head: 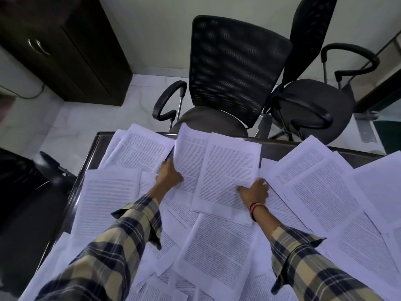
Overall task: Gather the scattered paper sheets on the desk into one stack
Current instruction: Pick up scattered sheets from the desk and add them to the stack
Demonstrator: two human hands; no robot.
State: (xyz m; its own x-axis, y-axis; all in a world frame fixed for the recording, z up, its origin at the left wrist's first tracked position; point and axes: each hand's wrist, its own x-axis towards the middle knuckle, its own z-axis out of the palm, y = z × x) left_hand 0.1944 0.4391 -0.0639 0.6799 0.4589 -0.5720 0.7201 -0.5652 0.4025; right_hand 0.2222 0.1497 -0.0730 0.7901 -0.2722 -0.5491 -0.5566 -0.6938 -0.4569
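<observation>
Several printed white paper sheets lie scattered and overlapping over the dark desk. At the far middle, my left hand grips the left edge of a lifted sheet that curls upward. My right hand pinches the lower right part of another sheet, thumb on top, which overlaps the lifted one. Both forearms wear plaid sleeves, and a red band sits on my right wrist. More sheets lie to the left and near me.
Two black mesh office chairs stand just beyond the desk's far edge. A dark cabinet is at the far left. Another dark chair sits left of the desk. Some sheets overhang the far and left edges.
</observation>
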